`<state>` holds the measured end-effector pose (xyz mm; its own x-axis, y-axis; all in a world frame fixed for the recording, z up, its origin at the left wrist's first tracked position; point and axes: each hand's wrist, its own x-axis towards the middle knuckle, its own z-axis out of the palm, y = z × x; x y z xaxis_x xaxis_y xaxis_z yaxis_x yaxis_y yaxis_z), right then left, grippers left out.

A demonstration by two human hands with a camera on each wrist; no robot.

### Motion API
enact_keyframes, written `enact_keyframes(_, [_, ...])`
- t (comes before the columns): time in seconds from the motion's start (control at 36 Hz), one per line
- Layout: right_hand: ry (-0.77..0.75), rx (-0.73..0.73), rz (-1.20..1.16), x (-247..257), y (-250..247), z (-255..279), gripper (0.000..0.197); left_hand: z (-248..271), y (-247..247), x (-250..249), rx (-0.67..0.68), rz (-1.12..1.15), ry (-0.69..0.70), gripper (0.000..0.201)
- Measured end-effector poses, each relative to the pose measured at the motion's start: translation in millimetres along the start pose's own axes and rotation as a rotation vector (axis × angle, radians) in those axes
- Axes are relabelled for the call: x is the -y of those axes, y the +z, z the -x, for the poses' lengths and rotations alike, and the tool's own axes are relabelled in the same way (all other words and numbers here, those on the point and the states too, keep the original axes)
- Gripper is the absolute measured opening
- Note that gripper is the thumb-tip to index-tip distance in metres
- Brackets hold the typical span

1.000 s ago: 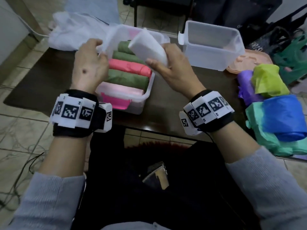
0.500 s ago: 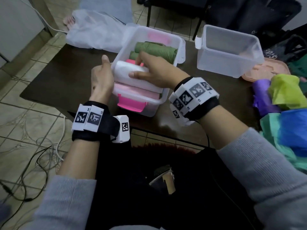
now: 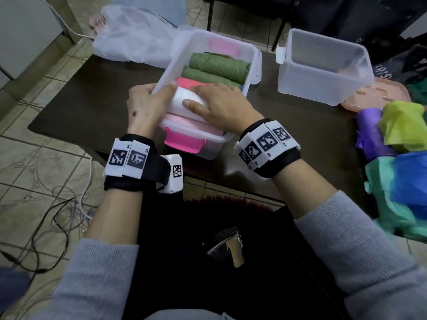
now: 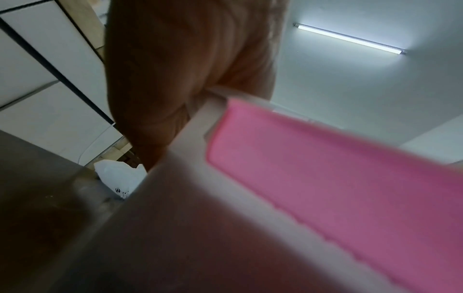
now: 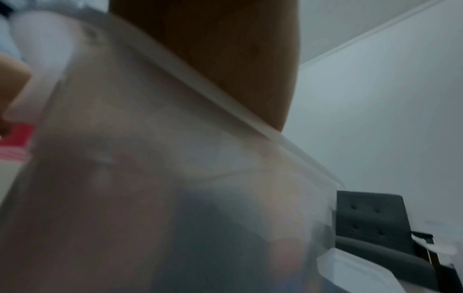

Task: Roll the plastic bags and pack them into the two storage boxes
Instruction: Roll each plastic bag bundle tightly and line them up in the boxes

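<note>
The near storage box with a pink latch holds two green rolls, a red roll and a pale pink roll. A white rolled bag lies on top between red and pale pink. My right hand curls over this white roll, thumb along its front. My left hand grips the box's left wall, thumb on the roll's end. The wrist views show only blurred box wall, the latch and palms. The second box stands empty at the right.
Loose bags are piled at the table's right edge: purple, yellow-green, blue, teal. A pink lid lies behind them. A crumpled white bag sits at the back left. Cables run over the floor at the left.
The white roll came down from the air into the near box. My right hand now lies over it, and my left hand moved to the box's left wall.
</note>
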<state>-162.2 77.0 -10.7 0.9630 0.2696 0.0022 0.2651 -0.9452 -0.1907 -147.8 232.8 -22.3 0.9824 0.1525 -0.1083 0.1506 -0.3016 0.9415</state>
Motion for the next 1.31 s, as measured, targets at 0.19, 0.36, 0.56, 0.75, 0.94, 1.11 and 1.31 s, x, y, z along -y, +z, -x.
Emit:
enact_keyframes(0.19, [0.025, 0.054, 0.055, 2.4, -1.4, -2.9, 0.057, -0.2, 0.5, -2.2, -0.033, -0.056, 0.022, 0.026])
enact_keyframes(0.36, [0.05, -0.133, -0.116, 0.1, 1.9, 1.5, 0.057, 3.3, 1.0, -2.9, -0.065, -0.064, 0.062, 0.04])
enact_keyframes(0.56, [0.051, -0.481, -0.578, -15.2, -2.0, 23.0, 0.04, 20.3, 11.4, -12.5, -0.295, -0.315, 0.473, 0.044])
enact_keyframes(0.75, [0.371, -0.596, -0.503, -75.5, 1.5, 67.6, 0.039, 85.6, 77.7, -42.9, -0.034, -0.138, 0.966, 0.032])
enact_keyframes(0.94, [0.719, -0.647, -0.302, -136.1, -13.5, 138.1, 0.042, 134.3, 165.4, -8.5, 0.507, -0.293, 0.81, 0.04])
enact_keyframes(1.11, [1.221, -0.704, -0.025, -173.8, -39.5, 204.7, 0.063, 144.3, 207.3, 33.4, 0.69, -0.759, 0.735, 0.052])
enact_keyframes(1.31, [1.539, -0.476, -0.16, -210.8, -54.8, 254.1, 0.082, 142.9, 218.3, 52.6, 0.659, -0.903, 0.734, 0.06])
